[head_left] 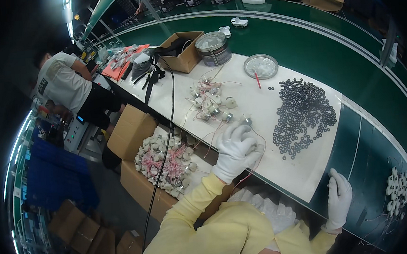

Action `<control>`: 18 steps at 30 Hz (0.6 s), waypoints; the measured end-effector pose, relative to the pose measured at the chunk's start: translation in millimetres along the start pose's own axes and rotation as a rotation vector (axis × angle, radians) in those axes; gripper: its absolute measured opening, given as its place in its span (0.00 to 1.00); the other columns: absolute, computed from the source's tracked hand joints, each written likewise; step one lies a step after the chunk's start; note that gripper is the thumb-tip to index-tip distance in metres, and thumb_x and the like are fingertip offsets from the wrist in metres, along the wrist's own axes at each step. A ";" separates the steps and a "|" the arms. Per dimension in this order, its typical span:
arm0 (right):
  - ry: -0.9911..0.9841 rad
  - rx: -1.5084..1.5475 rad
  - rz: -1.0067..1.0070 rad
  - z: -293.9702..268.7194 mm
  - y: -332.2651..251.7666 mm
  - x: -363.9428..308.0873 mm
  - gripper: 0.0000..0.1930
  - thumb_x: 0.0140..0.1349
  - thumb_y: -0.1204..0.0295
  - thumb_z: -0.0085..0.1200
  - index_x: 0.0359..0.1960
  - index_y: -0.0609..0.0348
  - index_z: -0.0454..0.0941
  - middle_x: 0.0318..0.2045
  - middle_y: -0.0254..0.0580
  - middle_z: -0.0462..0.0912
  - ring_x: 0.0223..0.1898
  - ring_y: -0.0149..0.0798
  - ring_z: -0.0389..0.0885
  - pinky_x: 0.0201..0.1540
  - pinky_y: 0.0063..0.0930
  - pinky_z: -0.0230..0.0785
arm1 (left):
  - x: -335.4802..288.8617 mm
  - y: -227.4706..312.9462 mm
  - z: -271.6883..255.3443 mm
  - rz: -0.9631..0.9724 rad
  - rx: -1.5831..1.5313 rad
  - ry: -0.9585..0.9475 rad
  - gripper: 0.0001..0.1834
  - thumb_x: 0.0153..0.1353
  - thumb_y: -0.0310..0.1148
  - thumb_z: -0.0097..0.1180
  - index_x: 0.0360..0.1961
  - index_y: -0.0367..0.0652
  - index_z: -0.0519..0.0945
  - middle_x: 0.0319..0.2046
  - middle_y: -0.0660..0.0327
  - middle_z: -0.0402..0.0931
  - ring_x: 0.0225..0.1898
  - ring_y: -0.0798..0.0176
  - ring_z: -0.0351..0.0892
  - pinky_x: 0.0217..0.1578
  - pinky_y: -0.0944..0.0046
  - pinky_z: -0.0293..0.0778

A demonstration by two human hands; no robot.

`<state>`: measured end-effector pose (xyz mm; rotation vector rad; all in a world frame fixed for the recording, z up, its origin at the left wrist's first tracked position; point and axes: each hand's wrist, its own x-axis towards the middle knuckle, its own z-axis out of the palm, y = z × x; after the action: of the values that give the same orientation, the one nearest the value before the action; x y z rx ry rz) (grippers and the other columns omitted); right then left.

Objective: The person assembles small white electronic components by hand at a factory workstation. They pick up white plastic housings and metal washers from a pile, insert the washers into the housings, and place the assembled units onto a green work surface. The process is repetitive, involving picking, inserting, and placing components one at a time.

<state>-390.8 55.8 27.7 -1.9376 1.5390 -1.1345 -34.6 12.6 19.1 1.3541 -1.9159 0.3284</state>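
My left hand [235, 149], in a white glove, is over the near edge of the white work surface with its fingers curled together. What lies inside them is hidden. Just beyond its fingertips is a small motor [246, 120] with a metal body, and a thin pink wire [264, 147] loops beside the hand. A pile of similar small motors with white caps and pink wires [212, 99] lies farther back. My right hand [339, 200], also gloved, rests at the dark green table edge on the right, fingers stretched out with nothing seen in them.
Many small black rings [302, 115] are spread at right. Behind are a round tin [213, 48], a metal lid [260, 66] with pale contents and a red stick [257, 80]. An open carton [143, 178] of motors stands left, crossed by a black cable [167, 160]. White parts [397, 191] lie far right. A person [68, 84] works at left.
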 end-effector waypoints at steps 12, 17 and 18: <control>0.020 -0.124 -0.078 -1.3 -0.6 -7.9 0.14 0.67 0.78 0.58 0.54 0.62 0.84 0.44 0.47 0.85 0.41 0.49 0.79 0.50 0.40 0.69 | 39.7 21.8 -68.8 -0.497 -1.393 0.514 0.13 0.78 0.45 0.47 0.48 0.47 0.73 0.30 0.55 0.75 0.36 0.55 0.79 0.42 0.54 0.78; 0.001 -0.192 -0.128 -5.3 -11.4 -1.9 0.16 0.65 0.78 0.60 0.54 0.61 0.84 0.45 0.49 0.85 0.42 0.52 0.79 0.49 0.43 0.69 | 44.5 24.2 -77.1 -0.670 -1.485 -0.033 0.20 0.78 0.52 0.43 0.47 0.45 0.74 0.24 0.56 0.73 0.26 0.63 0.76 0.26 0.60 0.74; 0.012 -0.194 -0.156 -5.3 -10.4 -1.8 0.16 0.64 0.78 0.60 0.54 0.61 0.84 0.44 0.49 0.85 0.42 0.53 0.79 0.49 0.43 0.69 | 43.9 24.9 -74.8 -0.709 -1.403 -0.123 0.19 0.79 0.51 0.43 0.47 0.45 0.75 0.26 0.56 0.74 0.26 0.66 0.74 0.26 0.63 0.72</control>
<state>-388.8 61.6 37.8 -2.2164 1.5778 -1.0955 -31.6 36.4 106.1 0.8852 -1.0691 -1.2325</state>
